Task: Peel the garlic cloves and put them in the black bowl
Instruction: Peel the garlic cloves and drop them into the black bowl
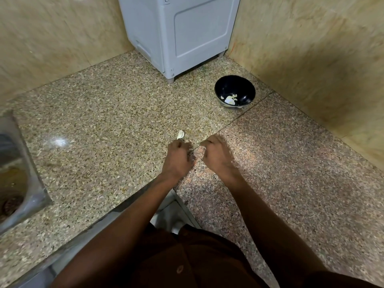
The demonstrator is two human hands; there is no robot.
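Two hands work close together low over the granite counter [104, 113], near its front corner: the left hand [176, 159] and the right hand [216, 154] both have their fingers curled under, knuckles up. Whether either holds a clove I cannot tell, since the fingertips are turned away and nothing pale shows plainly between them, apart from a small pale scrap at the right hand's far edge. One garlic clove [180, 134] lies on the counter just beyond the left hand, not touched. The black bowl [247, 88] stands well apart, further back to the right near the wall, with a few pale garlic pieces [229, 99] in its bottom. This looks like the peeling step, partway through the task. Next, I judge, any freed clove needs carrying to the bowl, then the loose one picking up.
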